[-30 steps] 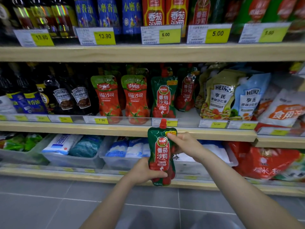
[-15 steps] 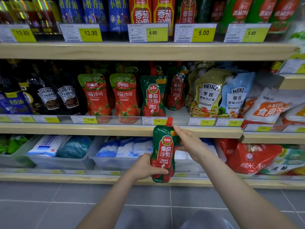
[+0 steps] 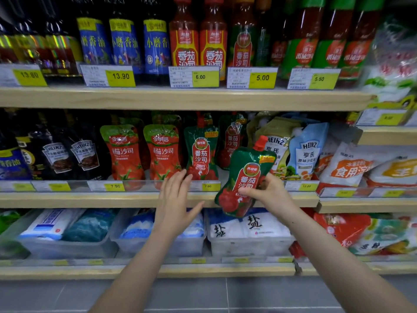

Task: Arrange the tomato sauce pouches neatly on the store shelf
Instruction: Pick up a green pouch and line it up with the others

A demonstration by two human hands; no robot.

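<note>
Head view: person faces store shelf [image 3: 158, 198], middle tier.
Right hand [image 3: 268, 193]: grips green ketchup pouch [image 3: 244, 177] round its lower half, in front of shelf edge, not yet on shelf.
Pouch axis: tilted, red cap up and to the right, base down-left.
Left hand [image 3: 174, 199]: wide, fingers straight, holds nothing; fingertips near base of standing green pouch [image 3: 200, 152]; contact unclear.
Key relation: gap on shelf lies just up and behind held pouch, right of standing green pouch, in front of rear pouch [image 3: 232, 141].
Nearer hand: right, prob. places it; needs righting first.
Left of standing pouch: two red pouches [image 3: 144, 152], upright.
</note>
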